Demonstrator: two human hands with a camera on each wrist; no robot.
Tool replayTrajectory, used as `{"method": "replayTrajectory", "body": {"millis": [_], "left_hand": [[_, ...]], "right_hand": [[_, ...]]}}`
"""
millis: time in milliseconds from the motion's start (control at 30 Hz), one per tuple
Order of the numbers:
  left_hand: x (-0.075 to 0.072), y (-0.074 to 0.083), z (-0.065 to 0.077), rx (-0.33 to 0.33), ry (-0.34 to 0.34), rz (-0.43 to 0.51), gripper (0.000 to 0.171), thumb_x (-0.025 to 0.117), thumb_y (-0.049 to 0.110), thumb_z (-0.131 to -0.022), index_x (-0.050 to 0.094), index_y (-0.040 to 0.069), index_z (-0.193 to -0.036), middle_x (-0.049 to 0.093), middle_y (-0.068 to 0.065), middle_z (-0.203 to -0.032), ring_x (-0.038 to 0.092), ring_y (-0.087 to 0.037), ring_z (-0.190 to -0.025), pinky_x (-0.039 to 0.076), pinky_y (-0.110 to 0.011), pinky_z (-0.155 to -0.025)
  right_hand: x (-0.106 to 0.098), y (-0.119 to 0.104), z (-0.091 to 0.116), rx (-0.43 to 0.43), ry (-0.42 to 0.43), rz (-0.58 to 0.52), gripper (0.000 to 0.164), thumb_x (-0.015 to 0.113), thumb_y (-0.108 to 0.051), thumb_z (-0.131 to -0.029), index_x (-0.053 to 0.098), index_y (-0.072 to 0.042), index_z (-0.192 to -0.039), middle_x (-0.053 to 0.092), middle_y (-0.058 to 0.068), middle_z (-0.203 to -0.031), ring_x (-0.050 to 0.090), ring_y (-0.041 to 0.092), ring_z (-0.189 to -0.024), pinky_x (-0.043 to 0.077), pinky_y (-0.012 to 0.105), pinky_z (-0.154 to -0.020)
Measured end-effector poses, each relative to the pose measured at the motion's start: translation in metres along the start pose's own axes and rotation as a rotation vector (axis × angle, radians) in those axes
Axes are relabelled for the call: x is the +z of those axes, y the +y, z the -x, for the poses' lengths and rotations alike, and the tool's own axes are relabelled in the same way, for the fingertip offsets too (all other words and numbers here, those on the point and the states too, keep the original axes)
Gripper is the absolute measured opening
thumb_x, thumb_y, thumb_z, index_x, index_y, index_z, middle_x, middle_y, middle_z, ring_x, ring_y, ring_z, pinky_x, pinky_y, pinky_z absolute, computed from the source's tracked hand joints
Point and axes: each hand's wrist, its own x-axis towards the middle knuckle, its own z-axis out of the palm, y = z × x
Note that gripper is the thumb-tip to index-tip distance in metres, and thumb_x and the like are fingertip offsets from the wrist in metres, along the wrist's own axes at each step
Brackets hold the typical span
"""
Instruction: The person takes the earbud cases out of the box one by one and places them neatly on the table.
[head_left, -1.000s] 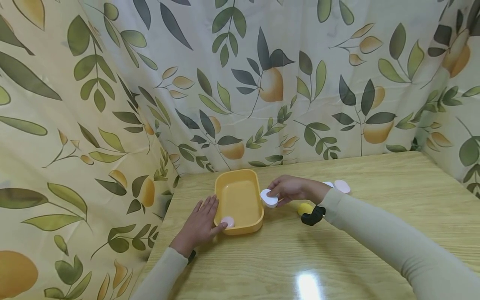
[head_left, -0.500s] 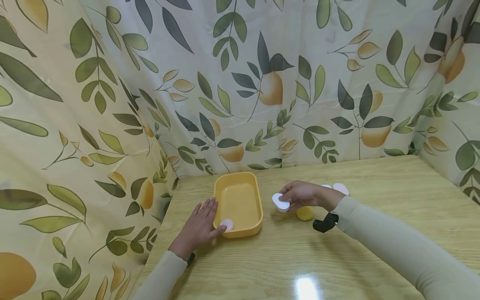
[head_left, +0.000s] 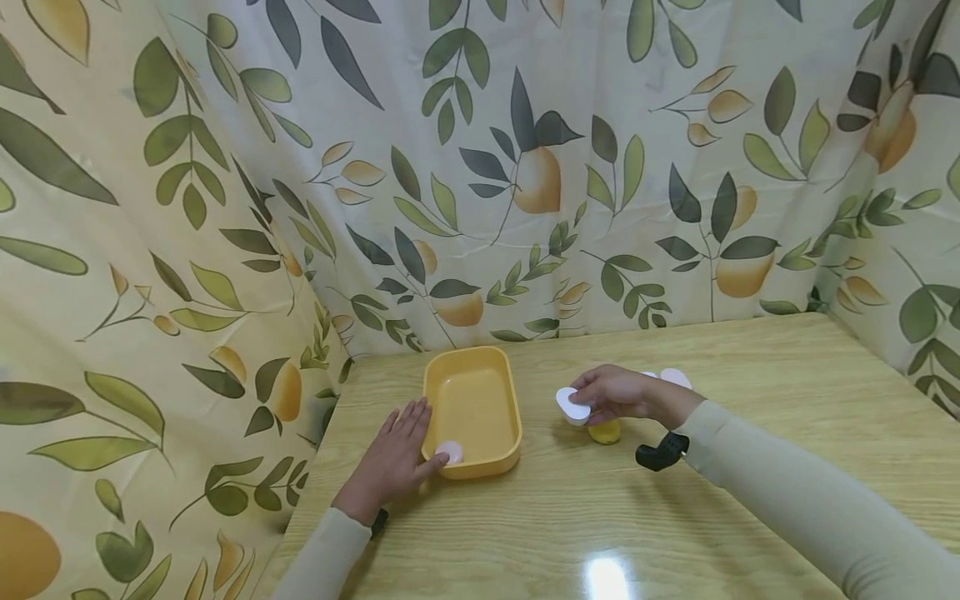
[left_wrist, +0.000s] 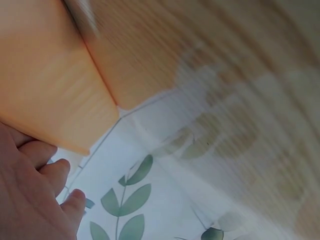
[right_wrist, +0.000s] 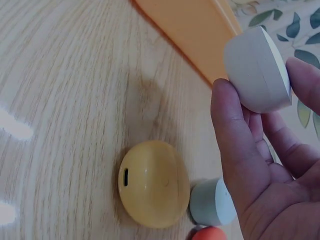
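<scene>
My right hand (head_left: 618,393) pinches a small white rounded case (head_left: 573,406) between thumb and fingers, above the table to the right of a yellow-orange tray (head_left: 513,457). In the right wrist view the case (right_wrist: 255,70) shows a smooth curved side and a flatter face under the thumb. Just below the hand lies a yellow rounded case (right_wrist: 155,185) with a dark slot in its side. My left hand (head_left: 390,458) rests along the tray's left rim, fingers straight. Its thumb reaches over the near left corner, beside a pale pink round piece (head_left: 450,452) inside the tray.
Behind the right wrist, a pale pink piece (head_left: 676,377) and a partly hidden white one (head_left: 650,374) lie on the wooden table (head_left: 510,533). The right wrist view adds a pale green rounded piece (right_wrist: 212,202) and a red one (right_wrist: 210,233). Leaf-patterned curtains (head_left: 480,192) border the table.
My right hand has moved right, carrying the white case away from the tray's right rim to beside the yellow case. The left hand has stayed on the tray.
</scene>
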Motion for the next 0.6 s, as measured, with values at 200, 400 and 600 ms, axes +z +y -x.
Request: {"method": "replayTrajectory", "body": {"millis": [200, 400, 600], "left_hand": [[0.001, 0.0, 0.001, 0.0, -0.003, 0.006, 0.092, 0.026, 0.071, -0.095, 0.018, 0.001, -0.155, 0.011, -0.01, -0.161, 0.008, -0.024, -0.147, 0.006, -0.045, -0.117], [0.001, -0.001, 0.001, 0.002, -0.005, -0.008, 0.092, 0.026, 0.071, -0.095, 0.018, 0.001, -0.154, 0.011, -0.009, -0.161, 0.008, -0.023, -0.147, 0.005, -0.045, -0.117], [-0.001, 0.0, 0.001, 0.002, -0.013, -0.01, 0.092, 0.025, 0.07, -0.095, 0.018, 0.0, -0.154, 0.012, -0.011, -0.161, 0.009, -0.025, -0.147, 0.006, -0.046, -0.117]], "right_hand": [[-0.004, 0.002, 0.008, -0.003, 0.008, -0.018, 0.032, 0.057, -0.008, -0.097, 0.051, 0.012, -0.121, 0.062, 0.011, -0.097, 0.064, 0.019, -0.086, 0.056, 0.039, -0.079], [-0.008, 0.004, 0.016, 0.009, 0.015, -0.026, 0.035, 0.058, -0.009, -0.097, 0.051, 0.013, -0.123, 0.062, 0.012, -0.099, 0.065, 0.02, -0.089, 0.055, 0.041, -0.082], [-0.014, 0.005, 0.022, 0.015, 0.046, -0.032, 0.037, 0.059, -0.009, -0.097, 0.05, 0.014, -0.124, 0.062, 0.013, -0.1, 0.065, 0.02, -0.089, 0.056, 0.04, -0.081]]}}
